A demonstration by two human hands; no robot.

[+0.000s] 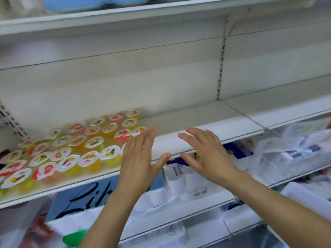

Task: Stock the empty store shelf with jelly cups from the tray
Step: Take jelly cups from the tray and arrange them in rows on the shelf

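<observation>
Several jelly cups (71, 149) with white fruit-printed lids stand in rows on the left part of the white shelf (197, 129); their jelly is yellow, orange and red. My left hand (139, 158) is held flat with straight fingers just right of the cups, at the shelf's front edge, and holds nothing. My right hand (204, 153) hovers a little further right, fingers spread and relaxed, also with nothing in it. The shelf to the right of the cups is bare. No tray shows in this view.
A shelf below holds white wrapped packs (182, 179) and a blue box with black script (84, 199). Clear bags of packaged goods (295, 151) lie at the right. Another white shelf (125, 13) runs overhead. A slotted upright (221, 65) divides the back panel.
</observation>
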